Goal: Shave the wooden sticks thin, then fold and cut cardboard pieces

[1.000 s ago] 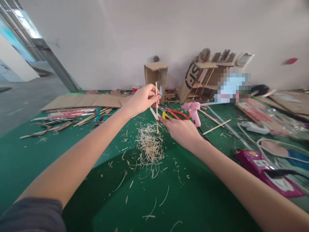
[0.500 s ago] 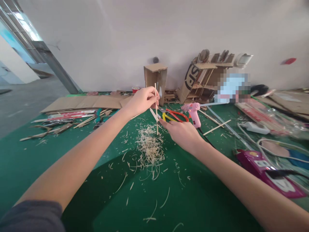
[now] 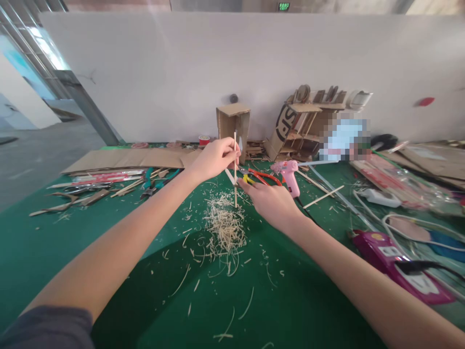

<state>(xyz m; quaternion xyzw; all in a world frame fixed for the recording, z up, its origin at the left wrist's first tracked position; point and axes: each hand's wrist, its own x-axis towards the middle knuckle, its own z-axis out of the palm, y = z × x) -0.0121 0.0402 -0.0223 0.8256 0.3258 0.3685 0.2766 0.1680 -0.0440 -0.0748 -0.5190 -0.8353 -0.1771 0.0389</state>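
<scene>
A thin wooden stick [image 3: 235,194] stands nearly upright in the middle, its lower end over a heap of pale wood shavings [image 3: 225,228]. My left hand [image 3: 220,157] pinches the stick near its upper part, fingers closed. Lower down, my right hand [image 3: 269,198] is closed, its fingertips against the stick. From these fingertips a pale knife blade [image 3: 229,176] sticks out to the left behind the stick; the handle is hidden in the hand. Just behind the right hand lie scissors or pliers with red and yellow handles [image 3: 265,177].
A pink glue gun [image 3: 289,177] stands right of my right hand. Behind are an open cardboard box [image 3: 232,111] and a cardboard shelf model [image 3: 285,123]. A magenta power strip [image 3: 395,266] with cables lies at right. Flat cardboard [image 3: 127,159] and teal-handled pliers [image 3: 148,179] are at left.
The view has tilted up slightly, so things sit lower and an exit sign shows on top. Both hands keep their hold on the stick and knife with little movement.
</scene>
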